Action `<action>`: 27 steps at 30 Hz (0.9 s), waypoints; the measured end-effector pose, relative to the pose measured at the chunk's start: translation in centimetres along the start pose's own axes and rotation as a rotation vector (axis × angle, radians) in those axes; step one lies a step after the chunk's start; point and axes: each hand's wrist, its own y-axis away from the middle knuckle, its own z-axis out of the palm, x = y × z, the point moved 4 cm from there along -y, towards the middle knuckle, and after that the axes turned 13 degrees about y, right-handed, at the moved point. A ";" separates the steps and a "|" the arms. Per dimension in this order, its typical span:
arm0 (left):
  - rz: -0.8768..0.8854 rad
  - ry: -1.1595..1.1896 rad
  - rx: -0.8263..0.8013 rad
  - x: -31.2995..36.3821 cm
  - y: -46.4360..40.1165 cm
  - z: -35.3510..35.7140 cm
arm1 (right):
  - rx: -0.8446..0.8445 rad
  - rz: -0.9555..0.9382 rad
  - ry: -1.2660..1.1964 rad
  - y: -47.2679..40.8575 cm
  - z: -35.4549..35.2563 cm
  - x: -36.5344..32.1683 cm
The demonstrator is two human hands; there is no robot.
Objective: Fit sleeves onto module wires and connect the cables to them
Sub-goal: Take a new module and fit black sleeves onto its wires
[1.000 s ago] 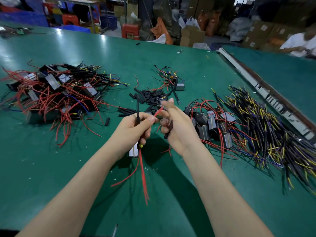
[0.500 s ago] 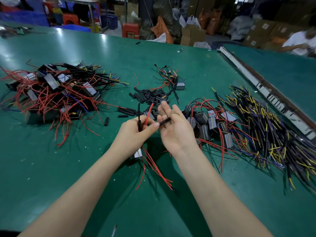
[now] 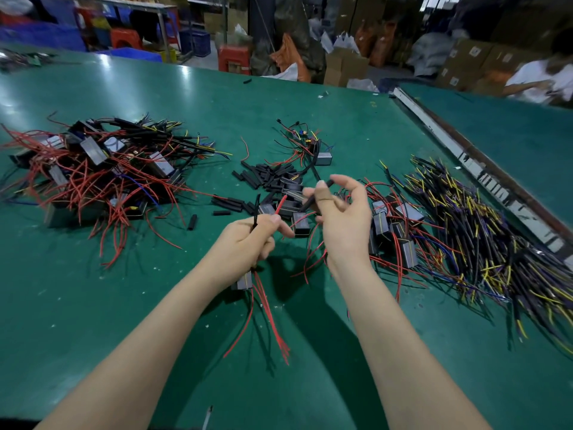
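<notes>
The left hand (image 3: pixel 248 240) gripped a small grey module (image 3: pixel 242 281) low in the palm, its loose red wires (image 3: pixel 269 318) trailing down toward the green desk (image 3: pixel 93 305), while thumb and forefinger pinched one red wire tip (image 3: pixel 280 203) so it stood up and forward, probably to give the other hand a steady target. A thin black lead (image 3: pixel 256 212) poked up beside it from the same fist. The right hand (image 3: pixel 341 221) hovered just beside, apart from the left, its fingers (image 3: pixel 319 193) curled round a black sleeve (image 3: pixel 313 198) held at a slant with the lower end aimed toward that red tip; the sleeve was not yet on the wire. Everything sat within reach for a reason, it seemed: spare sleeves (image 3: pixel 263 178) heaped straight ahead, unworked modules (image 3: pixel 393 225) by the right wrist, the yellow-tipped cables (image 3: pixel 483 231) fanned out further right, and a tangled pile of modules with cables attached (image 3: pixel 93 169) pushed off left, likely the done ones. Lining up so narrow a tube looked the fiddly part
</notes>
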 end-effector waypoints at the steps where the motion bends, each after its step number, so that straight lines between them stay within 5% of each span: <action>1: 0.000 -0.010 -0.021 0.1 0.1 0.0 | 0.004 -0.004 -0.036 -0.1 -0.2 -0.1; 10: 0.078 -0.063 -0.143 0.4 0.8 0.5 | -0.020 -0.112 -0.128 0.2 -0.2 -1.2; 27: 0.100 -0.138 -0.134 0.3 0.7 0.4 | -0.042 -0.140 -0.008 -0.1 -0.4 -1.2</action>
